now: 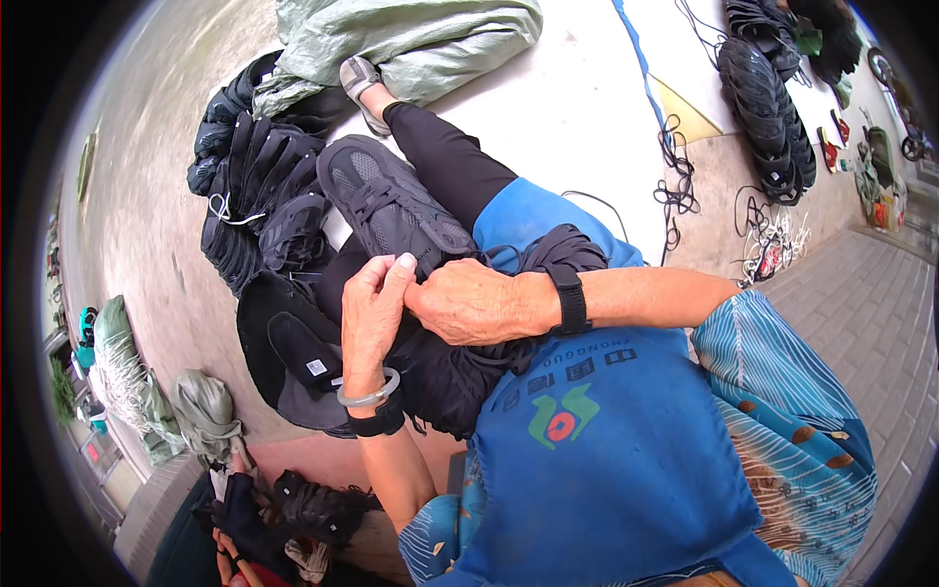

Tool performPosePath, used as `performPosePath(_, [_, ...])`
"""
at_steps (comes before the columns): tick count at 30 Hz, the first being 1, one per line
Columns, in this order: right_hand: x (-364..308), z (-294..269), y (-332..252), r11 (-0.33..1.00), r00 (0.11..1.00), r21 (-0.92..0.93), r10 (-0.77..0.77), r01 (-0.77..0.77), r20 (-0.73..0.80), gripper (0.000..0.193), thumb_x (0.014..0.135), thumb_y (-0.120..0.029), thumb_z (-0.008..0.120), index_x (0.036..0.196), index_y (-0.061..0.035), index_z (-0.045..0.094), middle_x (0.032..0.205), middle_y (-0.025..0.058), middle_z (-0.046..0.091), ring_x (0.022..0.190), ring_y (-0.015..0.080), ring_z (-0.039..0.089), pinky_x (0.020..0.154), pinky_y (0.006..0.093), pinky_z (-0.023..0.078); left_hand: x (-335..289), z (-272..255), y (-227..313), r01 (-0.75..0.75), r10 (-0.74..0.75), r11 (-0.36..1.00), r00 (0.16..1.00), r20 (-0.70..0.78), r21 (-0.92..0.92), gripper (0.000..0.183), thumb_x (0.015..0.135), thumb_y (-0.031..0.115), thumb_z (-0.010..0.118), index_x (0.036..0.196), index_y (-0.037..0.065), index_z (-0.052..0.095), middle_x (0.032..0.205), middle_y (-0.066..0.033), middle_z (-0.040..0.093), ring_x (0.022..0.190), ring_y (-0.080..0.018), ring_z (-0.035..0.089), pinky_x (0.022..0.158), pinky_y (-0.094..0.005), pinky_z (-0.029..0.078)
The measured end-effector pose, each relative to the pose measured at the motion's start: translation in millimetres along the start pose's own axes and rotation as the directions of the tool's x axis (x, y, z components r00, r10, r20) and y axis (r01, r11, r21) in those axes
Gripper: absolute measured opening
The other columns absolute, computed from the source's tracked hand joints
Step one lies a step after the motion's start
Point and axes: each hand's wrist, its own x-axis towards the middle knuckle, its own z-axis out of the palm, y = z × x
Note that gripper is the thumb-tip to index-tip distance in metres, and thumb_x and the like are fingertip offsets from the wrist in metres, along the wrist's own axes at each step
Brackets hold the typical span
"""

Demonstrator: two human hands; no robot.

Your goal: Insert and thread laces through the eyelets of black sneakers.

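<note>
A dark grey mesh shoe upper (377,201) with laces across its front rests over my lap, its far end pointing up and left. My left hand (370,308) is at its near end, thumb and fingers pinched together. Close against it, my right hand (465,301) is closed, its fingers curled toward the same spot. What the fingertips pinch is too small or hidden to tell. A thick bundle of black shoelaces (562,249) lies across my lap behind my right wrist. Beside my left wrist is a black shoe upper (303,347) with a small white label.
Stacked black shoe uppers (259,176) stand at the left, beside a pale green sack (430,49). Another stack (768,122) lies far right, near loose black laces (675,176) and white laces (773,245). Another person's hands (230,553) show at lower left.
</note>
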Motion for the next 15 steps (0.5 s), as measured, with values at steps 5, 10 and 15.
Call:
performPosePath(5, [-6,-22,7,0.997,0.998,-0.054,0.063,-0.062,0.018,0.019,0.087,-0.021,0.057,0.097,-0.0061,0.063,0.096,0.0138,0.06,0.086,0.0321,0.061,0.074,0.0444,0.049,-12,3,-3,-0.036,0.01,0.947,0.997,-0.081,-0.32,0.027,0.096,0.024,0.052,0.086,-0.001,0.059,0.08,-0.0063,0.062,0.073,-0.0122,0.058,0.072,-0.0265,0.048])
performPosePath(10, [4,-36,33,0.93,0.971,0.312,0.226,-0.193,-0.072,0.025,0.09,-0.022,0.046,0.087,-0.0047,0.065,0.082,0.017,0.066,0.07,0.0336,0.063,0.061,0.0426,0.05,-32,23,22,-0.123,0.215,0.815,0.972,0.099,-0.566,0.025,0.098,0.021,0.047,0.086,0.0,0.055,0.08,-0.0089,0.058,0.072,-0.0159,0.058,0.072,-0.0288,0.048])
performPosePath(15, [24,-16,27,-0.215,0.759,0.889,0.463,-0.404,0.457,0.029,0.094,-0.022,0.052,0.108,0.0024,0.056,0.085,0.0099,0.061,0.069,0.0156,0.058,0.059,0.0266,0.049,-46,40,17,0.013,0.162,0.789,0.96,0.228,-0.614,0.028,0.097,0.021,0.047,0.083,-0.002,0.053,0.085,-0.0139,0.06,0.073,-0.0178,0.059,0.068,-0.0286,0.051])
